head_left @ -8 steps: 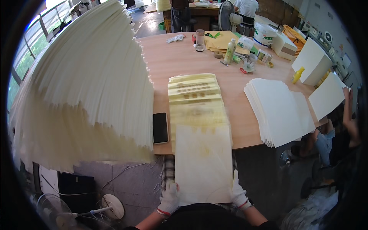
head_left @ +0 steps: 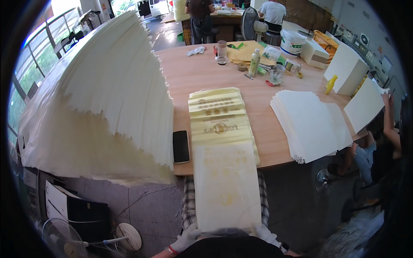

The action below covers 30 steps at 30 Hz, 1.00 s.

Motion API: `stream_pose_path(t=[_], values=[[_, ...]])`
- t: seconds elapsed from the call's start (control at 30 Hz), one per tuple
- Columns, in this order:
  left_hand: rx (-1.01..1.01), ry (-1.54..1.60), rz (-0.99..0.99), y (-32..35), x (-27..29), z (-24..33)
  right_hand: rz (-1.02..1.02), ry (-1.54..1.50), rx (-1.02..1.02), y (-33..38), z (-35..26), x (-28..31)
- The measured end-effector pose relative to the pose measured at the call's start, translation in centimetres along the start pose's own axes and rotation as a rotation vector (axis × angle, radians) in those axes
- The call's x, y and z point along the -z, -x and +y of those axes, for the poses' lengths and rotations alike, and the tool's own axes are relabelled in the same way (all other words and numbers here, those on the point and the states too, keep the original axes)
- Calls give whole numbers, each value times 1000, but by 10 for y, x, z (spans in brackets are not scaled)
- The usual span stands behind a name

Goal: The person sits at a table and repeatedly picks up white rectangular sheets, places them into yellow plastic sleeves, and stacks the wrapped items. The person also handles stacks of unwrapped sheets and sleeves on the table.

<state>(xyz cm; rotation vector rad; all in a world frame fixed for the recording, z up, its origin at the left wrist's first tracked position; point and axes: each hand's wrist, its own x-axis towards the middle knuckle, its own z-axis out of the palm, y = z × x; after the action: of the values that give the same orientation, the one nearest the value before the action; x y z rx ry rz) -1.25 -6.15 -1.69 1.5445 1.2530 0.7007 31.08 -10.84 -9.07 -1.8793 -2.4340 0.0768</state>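
Observation:
A long pale sheet [head_left: 226,189] stretches from the table edge over my lap, with faint yellowish print showing on it. My left hand [head_left: 188,238], in a white glove, grips its near left corner. At the near right corner my right hand [head_left: 266,235], also gloved, closes on the sheet; my dark top hides part of both hands' fingers. Under the sheet's far end lies a stack of pale yellow sheets [head_left: 219,114] with brown print, creased crosswise. A black phone [head_left: 181,147] rests left of that stack.
A huge pile of cream sheets [head_left: 112,99] rises at the left. White boards [head_left: 305,124] lie fanned at the right, where another person's hand [head_left: 386,99] holds a board. A bottle [head_left: 254,63], tape and a bucket [head_left: 293,42] stand farther back. A floor fan [head_left: 124,235] is lower left.
Both hands have come nearer to my body, drawing the pale sheet toward me. More brown print on the yellow stack shows now. The view has shifted slightly.

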Motion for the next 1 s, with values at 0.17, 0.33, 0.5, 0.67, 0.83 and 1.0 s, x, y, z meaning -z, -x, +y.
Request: stream_pose_path(t=[0.17, 0.33, 0.5, 0.67, 0.83, 1.0], values=[[2, -134, 283, -39, 9, 31, 190, -714, -343, -98, 17, 97], [-304, -81, 297, -44, 8, 43, -11, -1038, -192, -54, 63, 89], [-481, -116, 129, -100, 7, 119, 4, -1799, -440, -110, 60, 37], [-892, -486, 104, -99, 59, 227, 213, -1370, 146, -177, -19, 78], [-981, -491, 309, -35, 155, 309, 150, -2043, 239, -284, -54, 214], [-1272, 269, 997, -30, 240, 378, 382, -1632, 821, -373, -123, 400]])
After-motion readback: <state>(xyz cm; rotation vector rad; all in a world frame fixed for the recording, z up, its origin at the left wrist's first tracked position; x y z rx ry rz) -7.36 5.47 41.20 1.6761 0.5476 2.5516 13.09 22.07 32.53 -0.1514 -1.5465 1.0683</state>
